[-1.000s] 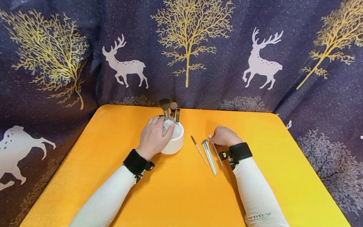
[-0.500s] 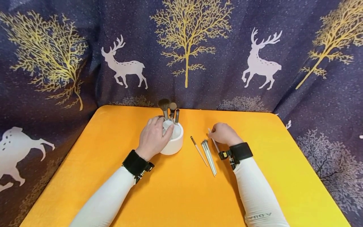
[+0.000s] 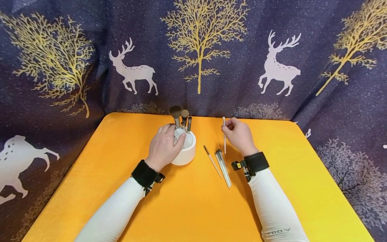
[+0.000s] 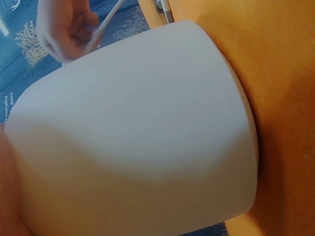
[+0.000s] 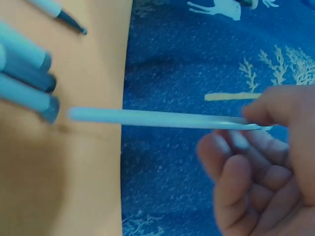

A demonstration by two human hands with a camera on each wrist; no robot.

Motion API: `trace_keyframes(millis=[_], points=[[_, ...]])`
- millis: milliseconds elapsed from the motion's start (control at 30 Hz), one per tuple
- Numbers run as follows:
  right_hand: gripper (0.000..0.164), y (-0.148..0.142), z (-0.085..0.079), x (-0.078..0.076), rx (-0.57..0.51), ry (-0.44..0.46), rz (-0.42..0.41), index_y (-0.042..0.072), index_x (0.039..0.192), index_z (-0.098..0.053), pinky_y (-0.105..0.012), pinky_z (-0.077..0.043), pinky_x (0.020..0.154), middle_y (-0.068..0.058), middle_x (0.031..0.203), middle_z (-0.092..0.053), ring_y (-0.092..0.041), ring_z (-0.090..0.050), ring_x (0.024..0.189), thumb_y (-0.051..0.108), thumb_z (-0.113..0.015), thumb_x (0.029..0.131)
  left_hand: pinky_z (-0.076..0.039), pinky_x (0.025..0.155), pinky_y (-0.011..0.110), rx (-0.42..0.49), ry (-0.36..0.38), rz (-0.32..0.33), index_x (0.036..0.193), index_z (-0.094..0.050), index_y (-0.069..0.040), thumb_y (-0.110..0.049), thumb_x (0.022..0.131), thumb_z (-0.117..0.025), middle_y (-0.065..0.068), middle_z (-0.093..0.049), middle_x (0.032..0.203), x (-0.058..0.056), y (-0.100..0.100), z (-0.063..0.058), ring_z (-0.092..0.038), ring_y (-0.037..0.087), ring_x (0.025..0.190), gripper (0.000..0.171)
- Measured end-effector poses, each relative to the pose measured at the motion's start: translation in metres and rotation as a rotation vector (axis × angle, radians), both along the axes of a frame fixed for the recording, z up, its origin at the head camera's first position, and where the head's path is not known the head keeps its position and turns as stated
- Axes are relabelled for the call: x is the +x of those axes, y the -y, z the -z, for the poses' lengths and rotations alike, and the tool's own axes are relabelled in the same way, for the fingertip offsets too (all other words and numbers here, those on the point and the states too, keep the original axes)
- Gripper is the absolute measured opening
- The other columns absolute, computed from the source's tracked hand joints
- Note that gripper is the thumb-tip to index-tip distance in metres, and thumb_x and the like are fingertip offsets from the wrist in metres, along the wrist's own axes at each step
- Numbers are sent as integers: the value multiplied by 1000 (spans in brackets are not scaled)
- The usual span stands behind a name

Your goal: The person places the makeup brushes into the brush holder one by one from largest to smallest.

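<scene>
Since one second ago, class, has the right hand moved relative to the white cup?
Yes. The right hand has risen off the table and shifted toward the far edge, lifting a thin white brush, while the white cup stays put.

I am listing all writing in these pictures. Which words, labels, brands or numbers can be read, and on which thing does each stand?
Right sleeve, near the lower edge of the head view: small grey letters, upside down, too small to read surely.
White cup, brushes, orange table, curtain: no text visible.
</scene>
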State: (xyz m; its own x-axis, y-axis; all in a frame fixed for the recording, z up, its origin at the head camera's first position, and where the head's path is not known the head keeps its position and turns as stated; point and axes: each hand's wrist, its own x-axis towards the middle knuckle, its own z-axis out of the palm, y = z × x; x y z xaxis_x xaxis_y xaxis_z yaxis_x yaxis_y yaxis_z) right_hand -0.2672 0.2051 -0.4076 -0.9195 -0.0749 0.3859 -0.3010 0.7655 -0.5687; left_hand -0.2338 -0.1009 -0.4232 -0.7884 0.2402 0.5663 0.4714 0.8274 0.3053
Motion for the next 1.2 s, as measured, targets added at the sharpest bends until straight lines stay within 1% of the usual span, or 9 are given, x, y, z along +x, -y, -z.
trace_keyframes(millis=[100, 267, 367, 467, 700, 800, 900, 1033, 1200], points=[[17, 5, -5, 3, -79, -86, -7, 21, 96, -63, -35, -45, 59, 8, 77, -62, -11, -56, 66, 38, -62, 94, -47, 90, 45, -1, 4, -2, 127, -57, 6, -60, 100, -32, 20, -57, 127, 0, 0, 0, -51, 33, 110, 75], [17, 14, -11, 7, -185, -207, -67, 22, 96, -62, -31, -45, 54, 13, 78, -62, -4, -58, 70, 39, -62, 96, -48, 89, 45, 7, 2, -2, 127, -57, 6, -59, 100, -33, 20, -57, 128, 1, -1, -1, -51, 33, 110, 75], [15, 19, -15, 10, -244, -262, -107, 22, 98, -62, -28, -46, 51, 13, 77, -62, -5, -58, 66, 37, -62, 96, -48, 89, 45, 7, 1, -3, 128, -57, 6, -59, 100, -33, 20, -57, 129, 1, -1, -1, -51, 33, 111, 75], [15, 26, -19, 13, -311, -297, -147, 20, 101, -63, -27, -49, 50, 11, 78, -64, -9, -60, 63, 34, -63, 97, -48, 89, 45, 7, 2, -6, 128, -57, 6, -60, 100, -33, 20, -57, 129, 0, -1, -2, -51, 33, 111, 75], [13, 39, -23, 24, -470, -338, -228, 16, 106, -63, -29, -53, 53, 2, 87, -69, -12, -64, 69, 25, -64, 97, -49, 85, 44, 8, -3, -2, 127, -57, 6, -58, 100, -33, 20, -58, 126, 0, 0, 0, -52, 32, 106, 74], [11, 46, -28, 29, -544, -355, -288, 9, 108, -62, -33, -54, 54, -7, 87, -70, -16, -65, 70, 13, -62, 97, -48, 85, 44, 12, -10, 0, 127, -58, 6, -57, 100, -34, 20, -58, 126, 0, 0, 0, -52, 32, 106, 72], [11, 56, -39, 40, -596, -376, -350, -1, 106, -59, -37, -54, 54, -17, 86, -68, -19, -65, 70, 0, -59, 95, -48, 85, 44, 14, -13, 3, 127, -58, 6, -57, 100, -34, 19, -58, 126, 0, 0, 0, -52, 32, 106, 72], [9, 67, -50, 53, -608, -387, -397, -9, 103, -56, -39, -55, 56, -23, 85, -66, -21, -66, 72, -8, -57, 93, -48, 84, 44, 13, -11, 2, 126, -58, 6, -56, 101, -34, 19, -59, 125, -1, 0, 1, -51, 32, 105, 71], [8, 75, -51, 58, -587, -374, -414, -8, 101, -57, -41, -55, 56, -22, 85, -67, -20, -66, 71, -8, -58, 93, -48, 85, 44, 18, -4, 1, 126, -59, 5, -56, 101, -32, 19, -59, 124, 0, 0, 0, -51, 32, 107, 72]])
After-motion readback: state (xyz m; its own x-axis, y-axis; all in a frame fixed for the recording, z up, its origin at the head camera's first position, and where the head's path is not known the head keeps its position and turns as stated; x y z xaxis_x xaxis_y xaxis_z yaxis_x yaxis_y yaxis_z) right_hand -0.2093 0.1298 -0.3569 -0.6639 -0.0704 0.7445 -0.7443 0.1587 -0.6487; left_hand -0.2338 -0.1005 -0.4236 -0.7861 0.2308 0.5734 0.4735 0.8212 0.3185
